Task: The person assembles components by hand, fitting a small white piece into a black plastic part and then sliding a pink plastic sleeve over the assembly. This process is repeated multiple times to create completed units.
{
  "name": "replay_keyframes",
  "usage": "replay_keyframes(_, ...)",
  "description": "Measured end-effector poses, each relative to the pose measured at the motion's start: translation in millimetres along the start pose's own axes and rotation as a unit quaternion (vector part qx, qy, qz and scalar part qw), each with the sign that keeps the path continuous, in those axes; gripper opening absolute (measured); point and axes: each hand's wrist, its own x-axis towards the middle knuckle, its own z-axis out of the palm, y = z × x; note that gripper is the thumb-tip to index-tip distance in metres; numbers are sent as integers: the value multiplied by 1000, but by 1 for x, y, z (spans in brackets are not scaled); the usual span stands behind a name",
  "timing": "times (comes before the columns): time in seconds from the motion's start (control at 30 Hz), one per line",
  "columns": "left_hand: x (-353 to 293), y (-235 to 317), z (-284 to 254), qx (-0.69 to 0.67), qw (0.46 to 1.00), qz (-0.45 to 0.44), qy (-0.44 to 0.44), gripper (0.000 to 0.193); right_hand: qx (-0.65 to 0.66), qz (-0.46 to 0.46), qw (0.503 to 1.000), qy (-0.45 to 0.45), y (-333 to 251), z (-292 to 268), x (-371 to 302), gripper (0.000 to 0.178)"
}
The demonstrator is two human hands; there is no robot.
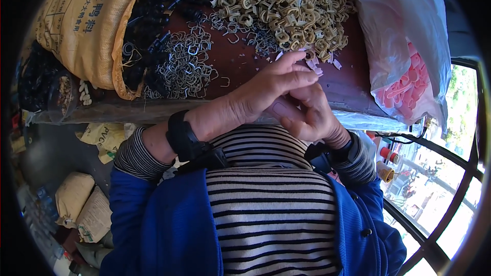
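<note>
Both hands meet over the front edge of the dark red table [238, 69]. My left hand [279, 79] reaches across to the right with its fingers stretched out and apart. Small lilac scraps [313, 66] show by its fingertips; whether any touch the fingers I cannot tell. Just below and overlapping it, my right hand [312, 115] has curled fingers; what they hold, if anything, is hidden. Beyond the hands lies a big heap of beige plastic buckle-like pieces [286, 5]. Bent metal wire clips [186, 64] are piled to the left.
A yellow woven sack [87, 25] lies open at the left, with black parts [153, 20] at its mouth. On the right, a clear plastic bag [396, 20] holds pink plastic pieces [409, 84]. Paper sacks [84, 204] stand below left; a dark-framed window [440, 174] is at the right.
</note>
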Motion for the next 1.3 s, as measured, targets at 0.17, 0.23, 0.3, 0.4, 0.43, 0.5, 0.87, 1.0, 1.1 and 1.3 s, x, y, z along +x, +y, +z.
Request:
replay_keyframes(0.17, -7, 10, -50, 329, 930, 143, 78, 58, 11, 205, 977, -57, -25, -58, -57, 18)
replay_keyframes(0.23, -16, 19, -71, 431, 867, 182, 174, 35, -124, 218, 959, -132, -26, -82, -108, 17)
replay_keyframes(0.3, -17, 18, -71, 492, 840, 162, 164, 27, -160, 406, 895, -95, -24, -84, -168, 19)
replay_keyframes(0.4, -16, 14, -72, 604, 774, 124, 140, 12, -274, 465, 835, -108, -10, -68, -234, 22)
replay_keyframes(0.43, -13, 9, -73, 634, 744, 155, 144, 11, -294, 474, 822, -118, -7, -60, -240, 23)
replay_keyframes(0.5, -5, 3, -73, 689, 676, 218, 149, 10, -334, 490, 793, -137, -3, -48, -248, 24)
replay_keyframes(0.87, 17, -3, -73, 720, 655, 173, 151, 10, -102, 267, 954, -87, -15, -58, -131, 33)
replay_keyframes(1.0, 13, -5, -78, 717, 656, 180, 153, 10, -73, 199, 975, -61, -9, -47, -85, 30)
replay_keyframes(1.1, 12, -1, -75, 679, 691, 206, 140, 8, -65, 174, 982, -16, -2, -38, -53, 26)
replay_keyframes(1.3, -2, 11, -54, 330, 936, 68, 100, 5, 53, 185, 980, 46, 15, -17, -8, 17)
